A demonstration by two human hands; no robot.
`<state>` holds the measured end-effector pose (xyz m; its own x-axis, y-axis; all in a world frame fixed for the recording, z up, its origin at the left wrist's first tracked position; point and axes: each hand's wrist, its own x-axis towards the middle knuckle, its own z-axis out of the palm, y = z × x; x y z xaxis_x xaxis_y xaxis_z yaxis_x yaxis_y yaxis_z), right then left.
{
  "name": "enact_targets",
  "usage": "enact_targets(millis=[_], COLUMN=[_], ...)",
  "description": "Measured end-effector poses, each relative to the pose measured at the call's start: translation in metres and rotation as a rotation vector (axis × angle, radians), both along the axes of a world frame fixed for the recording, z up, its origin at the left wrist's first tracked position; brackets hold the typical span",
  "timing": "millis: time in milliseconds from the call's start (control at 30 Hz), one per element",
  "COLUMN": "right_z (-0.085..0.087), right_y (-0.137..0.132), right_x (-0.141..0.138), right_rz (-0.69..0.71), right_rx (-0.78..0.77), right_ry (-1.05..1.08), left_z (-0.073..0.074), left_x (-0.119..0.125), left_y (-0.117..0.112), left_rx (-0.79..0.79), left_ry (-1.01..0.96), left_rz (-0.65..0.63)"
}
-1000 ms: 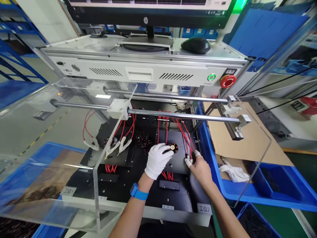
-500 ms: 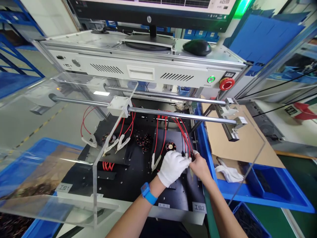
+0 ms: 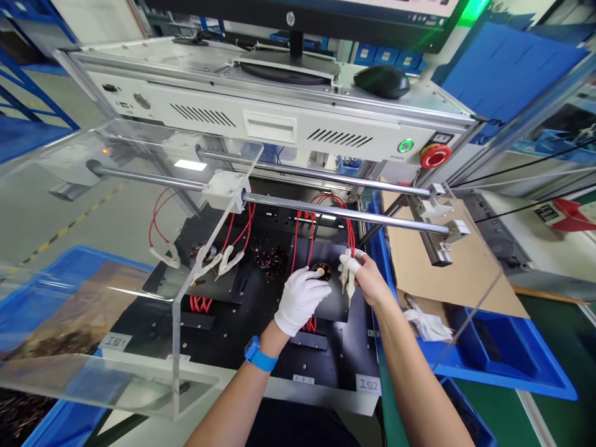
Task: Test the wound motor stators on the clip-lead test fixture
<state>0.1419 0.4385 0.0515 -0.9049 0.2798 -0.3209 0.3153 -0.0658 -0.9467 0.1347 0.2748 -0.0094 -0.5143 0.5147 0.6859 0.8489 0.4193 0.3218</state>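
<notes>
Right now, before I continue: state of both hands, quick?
Left hand: gloved, at the round coil; grip cannot be told.
Right hand: closed, holding white clips on red wires.

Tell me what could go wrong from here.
Your right hand bunches several white clips close together, so they might catch on one another. Their red wires run bundled, so they could tangle. Your gloved left hand is close by the round coil part, which might get nudged.

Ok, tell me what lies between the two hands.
In the head view: a round coil close by the gloved left hand, a strip of dark plate, then the white clips held in the right hand.
</notes>
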Motion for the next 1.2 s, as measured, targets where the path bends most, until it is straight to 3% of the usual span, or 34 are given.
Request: enact_targets(millis=[267,467,667,933,1033,1200], right_z=[-0.022,-0.017,-0.015,-0.02,-0.019,-0.02], right_y=[-0.002,-0.01,-0.011,-0.01,-0.011,-0.012], right_x=[0.005,0.004,0.002,0.004,0.004,0.004], right_rz=[-0.096,-0.079,-0.105,-0.103,-0.109,-0.113], right_rx=[-0.018,-0.038,-0.003,-0.033,-0.017,-0.017], right_ry=[0.006,0.012,0.018,0.008,0.011,0.003], left_z=[-0.005,-0.015,-0.01,-0.008,-0.008,-0.006], left_x=[0.009,0.012,0.013,0.01,0.011,0.013], left_y=[0.002,-0.002,-0.002,-0.012,-0.015,-0.008], left_rx=[-0.093,0.051,0.079,-0.173,-0.122,0.111], left_ry=[-0.054,-0.185,-0.156,-0.022,-0.067,-0.216], left_rz=[0.175,0.202,0.185,0.173,0.191,0.216])
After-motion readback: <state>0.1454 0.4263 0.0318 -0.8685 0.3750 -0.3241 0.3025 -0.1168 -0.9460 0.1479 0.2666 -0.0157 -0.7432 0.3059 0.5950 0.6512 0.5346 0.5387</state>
